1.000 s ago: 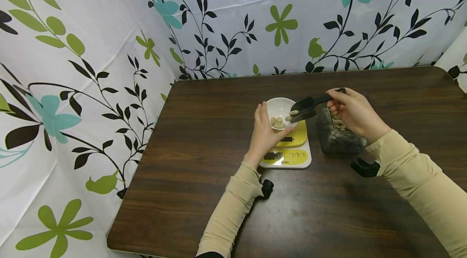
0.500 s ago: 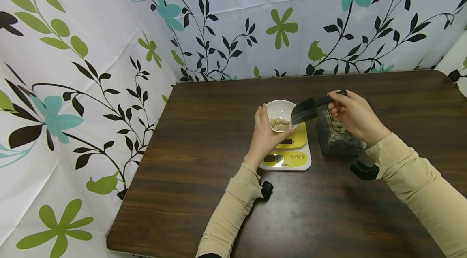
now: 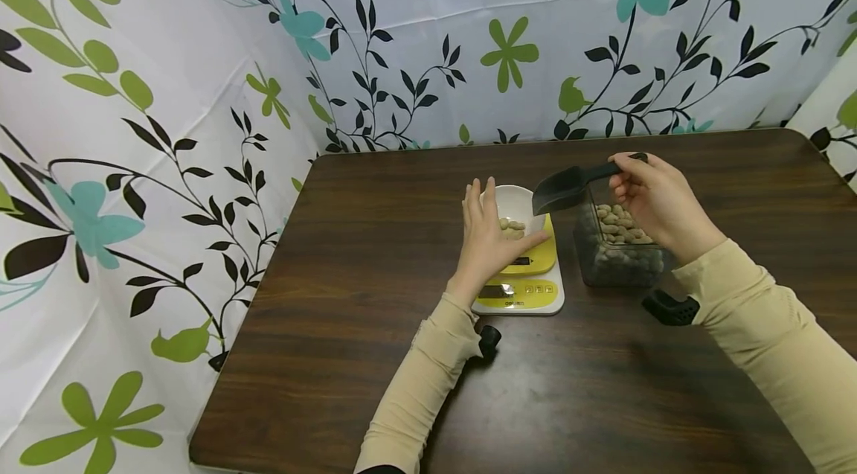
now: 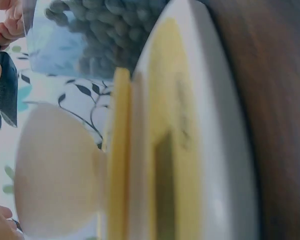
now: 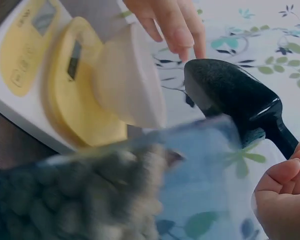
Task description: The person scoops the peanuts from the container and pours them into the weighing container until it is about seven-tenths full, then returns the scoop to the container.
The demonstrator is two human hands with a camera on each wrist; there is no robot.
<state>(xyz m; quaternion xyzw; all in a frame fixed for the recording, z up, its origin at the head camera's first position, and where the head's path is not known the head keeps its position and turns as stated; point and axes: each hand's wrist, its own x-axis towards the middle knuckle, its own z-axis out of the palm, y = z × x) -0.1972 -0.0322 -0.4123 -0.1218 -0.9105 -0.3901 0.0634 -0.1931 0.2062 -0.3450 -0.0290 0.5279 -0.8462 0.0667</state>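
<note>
My left hand (image 3: 483,243) hovers beside the white bowl (image 3: 517,200) with its fingers straight and spread, apart from the bowl's wall in the wrist views. Several peanuts in their shells (image 3: 512,227) lie inside the bowl, partly hidden behind the hand. Under the bowl is a yellow and white kitchen scale (image 3: 550,294); its display cannot be read. My right hand (image 3: 659,207) grips the handle of a black scoop (image 3: 561,190), raised over the bowl's right side. No peanuts show in the scoop (image 5: 230,90). Below the right hand stands a clear container (image 3: 612,269) of peanuts.
Everything stands on a dark wooden table (image 3: 348,295). A white curtain (image 3: 415,27) printed with leaves and flowers hangs behind and to the left. The container sits close to the scale's right side.
The last peanuts have slid from the scoop into the bowl. My left fingers have come away from the bowl and straightened. The scoop has lifted slightly, and the display reading has faded from view.
</note>
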